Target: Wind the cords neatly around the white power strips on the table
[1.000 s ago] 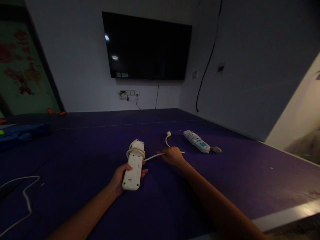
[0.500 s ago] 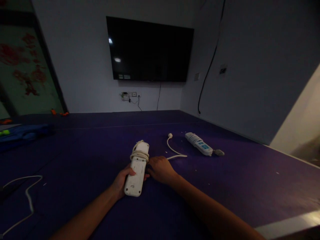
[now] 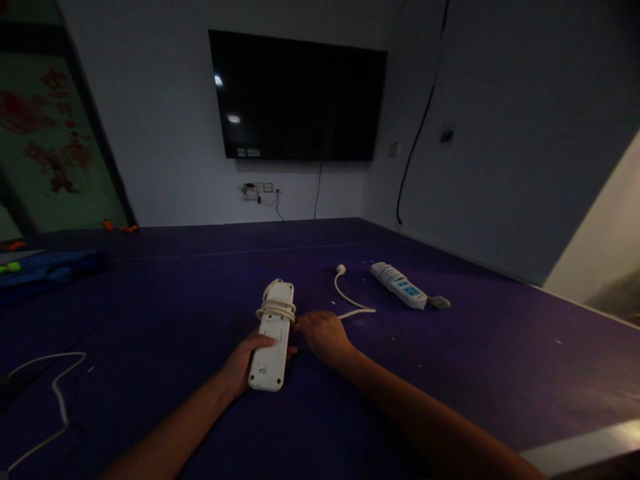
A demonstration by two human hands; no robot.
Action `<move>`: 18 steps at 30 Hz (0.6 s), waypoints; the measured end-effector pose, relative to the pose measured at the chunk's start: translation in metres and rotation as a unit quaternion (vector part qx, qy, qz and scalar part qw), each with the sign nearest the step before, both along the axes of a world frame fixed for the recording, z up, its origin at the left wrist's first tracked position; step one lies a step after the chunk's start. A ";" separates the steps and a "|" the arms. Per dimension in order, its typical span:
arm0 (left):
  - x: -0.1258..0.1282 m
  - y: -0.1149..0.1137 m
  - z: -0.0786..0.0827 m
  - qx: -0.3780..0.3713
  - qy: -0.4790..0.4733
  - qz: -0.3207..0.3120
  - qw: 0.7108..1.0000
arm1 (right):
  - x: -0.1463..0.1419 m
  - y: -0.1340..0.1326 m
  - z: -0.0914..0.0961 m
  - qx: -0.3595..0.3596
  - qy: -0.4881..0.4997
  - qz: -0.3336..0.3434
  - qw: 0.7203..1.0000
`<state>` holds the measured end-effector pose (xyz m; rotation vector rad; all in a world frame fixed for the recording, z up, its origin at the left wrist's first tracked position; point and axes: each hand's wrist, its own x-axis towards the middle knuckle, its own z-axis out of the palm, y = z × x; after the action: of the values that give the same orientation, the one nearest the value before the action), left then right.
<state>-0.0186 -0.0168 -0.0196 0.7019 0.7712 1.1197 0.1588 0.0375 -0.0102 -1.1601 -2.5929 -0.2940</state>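
My left hand [image 3: 250, 358] grips a white power strip [image 3: 270, 363], its screwed back side facing up and its far end tilted away from me. Several turns of the white cord [image 3: 277, 309] are wound around the strip's upper half. Just right of the strip, my right hand [image 3: 325, 335] is closed on the cord, with its fingertips partly hidden. From that hand the loose cord runs on over the purple surface, bends back and ends at a round plug [image 3: 341, 269].
A second power strip [image 3: 407, 290] with blue sockets and a wrapped cord lies at right. Another white cable [image 3: 59, 393] lies at left, below a blue cloth item [image 3: 65, 265]. The purple surface [image 3: 200, 280] reaches the wall under a television [image 3: 300, 100].
My right hand has shifted very slightly to the right, away from the strip, and a short stretch of cord now shows between them. The strip stays in my left hand.
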 end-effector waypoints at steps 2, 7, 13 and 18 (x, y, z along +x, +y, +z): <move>0.001 -0.001 0.003 -0.006 0.011 0.010 1.000 | 0.001 0.000 -0.001 0.004 0.010 -0.007 1.000; 0.003 -0.002 0.009 -0.051 0.029 0.031 0.998 | 0.001 -0.001 -0.002 -0.004 0.029 -0.023 0.999; -0.002 0.002 0.012 -0.110 0.011 0.050 0.993 | 0.001 -0.002 -0.004 0.007 0.045 -0.032 0.998; -0.007 0.003 0.015 -0.090 -0.035 0.092 0.991 | 0.001 -0.002 -0.004 0.012 0.055 -0.043 0.997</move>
<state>-0.0254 -0.0143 -0.0050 0.4441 0.8784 1.2168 0.1602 0.0357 -0.0146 -1.2456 -2.4418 -0.2717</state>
